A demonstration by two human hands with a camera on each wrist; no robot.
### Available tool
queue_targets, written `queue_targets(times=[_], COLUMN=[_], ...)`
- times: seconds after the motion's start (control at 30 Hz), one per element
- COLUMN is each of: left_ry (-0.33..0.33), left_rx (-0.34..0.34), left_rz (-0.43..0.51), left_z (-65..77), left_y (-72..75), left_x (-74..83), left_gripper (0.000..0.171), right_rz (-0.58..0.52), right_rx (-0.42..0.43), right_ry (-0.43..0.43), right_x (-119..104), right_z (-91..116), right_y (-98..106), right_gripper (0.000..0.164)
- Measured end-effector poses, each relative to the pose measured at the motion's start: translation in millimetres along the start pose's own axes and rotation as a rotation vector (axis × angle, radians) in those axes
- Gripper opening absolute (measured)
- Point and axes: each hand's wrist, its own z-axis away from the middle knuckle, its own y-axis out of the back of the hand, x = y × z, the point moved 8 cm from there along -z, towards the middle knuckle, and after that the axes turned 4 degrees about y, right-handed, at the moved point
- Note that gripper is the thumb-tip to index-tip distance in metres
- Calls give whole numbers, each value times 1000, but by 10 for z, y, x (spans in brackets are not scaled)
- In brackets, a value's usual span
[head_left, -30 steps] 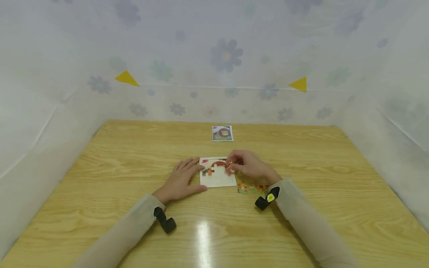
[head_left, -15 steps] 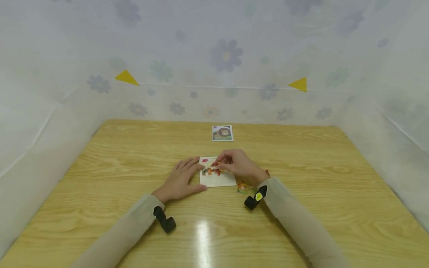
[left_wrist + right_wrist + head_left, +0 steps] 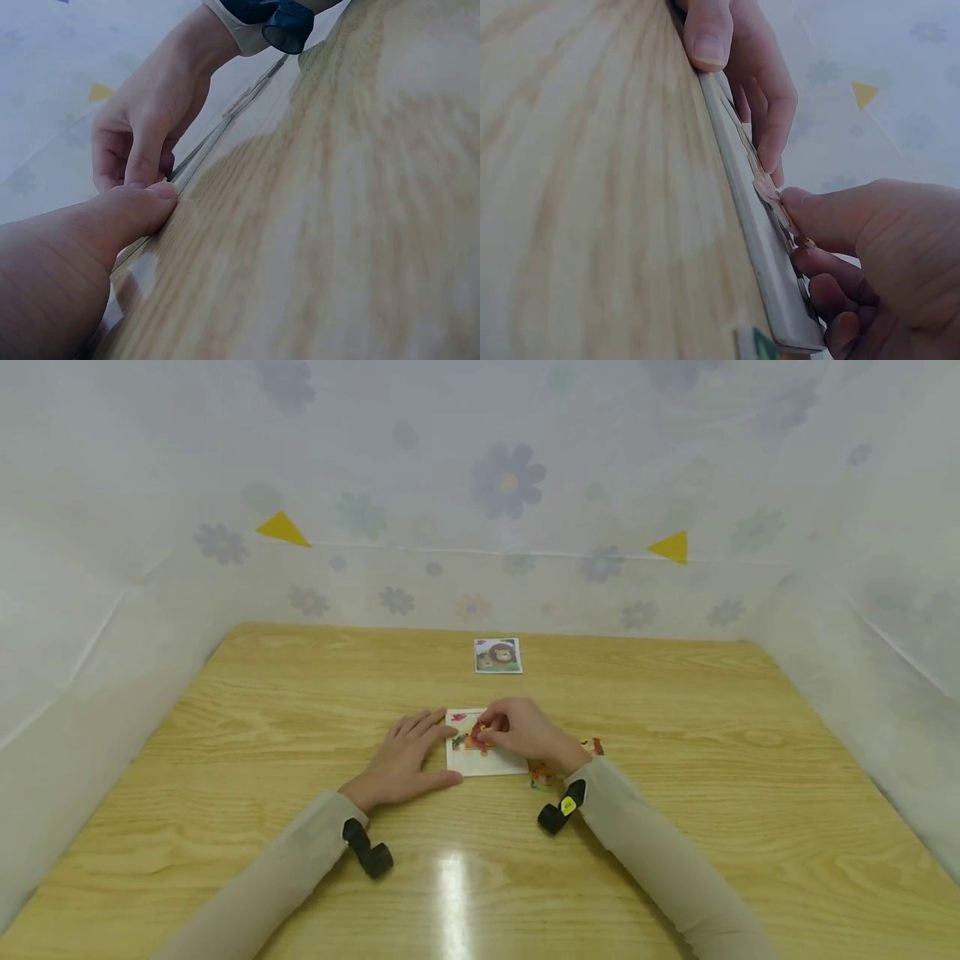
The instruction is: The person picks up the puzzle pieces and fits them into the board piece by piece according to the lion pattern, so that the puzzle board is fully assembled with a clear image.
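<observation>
From the right wrist view, I see the right hand (image 3: 900,247) pinching a puzzle piece (image 3: 782,216) between thumb and index finger, its other fingers curled in beneath. The piece sits right at the top of the white board (image 3: 759,247), slightly tilted; whether it is seated I cannot tell from this low angle. To do this well, I'd level it, line its edges up with its neighbours and press only once the tabs agree; forcing it would likely lift the pieces beside it.

In the head view, the board lies flat on the desk (image 3: 300,693) with some pieces on it, and the right hand hides its far right part. The left hand (image 3: 408,760) lies with fingers spread and fairly straight at the board's left side, thumb by the near edge, gripping nothing; I'd judge that enough to stop it sliding. Loose pieces (image 3: 542,775) lie just beside the board's near right corner, partly under my right wrist, so a low sleeve (image 3: 622,810) could drag them. The printed lion card (image 3: 498,657) lies well beyond, out of the way.

The left wrist view shows the left thumb near the board's edge and the right fingers bent behind it; the piece itself is hidden there.
</observation>
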Motion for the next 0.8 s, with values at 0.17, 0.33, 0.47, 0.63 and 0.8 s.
queue_targets(times=[0.17, 0.33, 0.47, 0.63, 0.8], left_ry=[-5, -4, -6, -9, -10], left_rx=[2, 0, 0, 3, 5], left_rz=[-2, 5, 7, 2, -1], left_z=[-23, -14, -5, -2, -5], left_y=[-4, 5, -9, -14, 3], left_x=[5, 10, 4, -2, 7], left_gripper=[68, 67, 67, 67, 67], right_rz=[37, 97, 96, 81, 87], right_rx=[8, 47, 61, 56, 65], right_ry=[-53, -120, -126, -108, -79], right_x=[10, -11, -12, -4, -15], right_z=[14, 48, 57, 39, 30], right_y=[-11, 21, 16, -17, -4], right_gripper=[19, 30, 27, 13, 11])
